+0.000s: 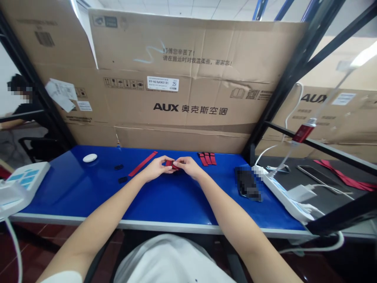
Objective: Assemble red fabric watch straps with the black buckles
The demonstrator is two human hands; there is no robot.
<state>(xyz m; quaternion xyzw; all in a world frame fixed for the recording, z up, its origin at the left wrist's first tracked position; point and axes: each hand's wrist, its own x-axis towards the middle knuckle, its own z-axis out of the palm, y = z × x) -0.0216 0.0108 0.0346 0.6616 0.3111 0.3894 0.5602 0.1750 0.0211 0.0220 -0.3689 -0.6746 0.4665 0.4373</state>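
Above the middle of the blue tabletop, my left hand (156, 169) and my right hand (190, 167) meet with their fingers closed on a small piece of red strap (170, 163). The fingers cover much of it, and whether a black part is joined to it I cannot tell. A flat, straight red strap (143, 163) lies slanting just left of my left hand. Further left rest two small black pieces (118, 167), one nearer the front edge than the other. Behind my right hand, several short red straps with black ends (207, 158) lie side by side.
A white oval object (90, 158) sits at the back left. Power strips stand at the left (32, 179) and right (284, 192) edges. A dark, blurred-out object (248, 184) lies at the right. Cardboard (188, 129) walls the back; a person (29, 102) sits far left.
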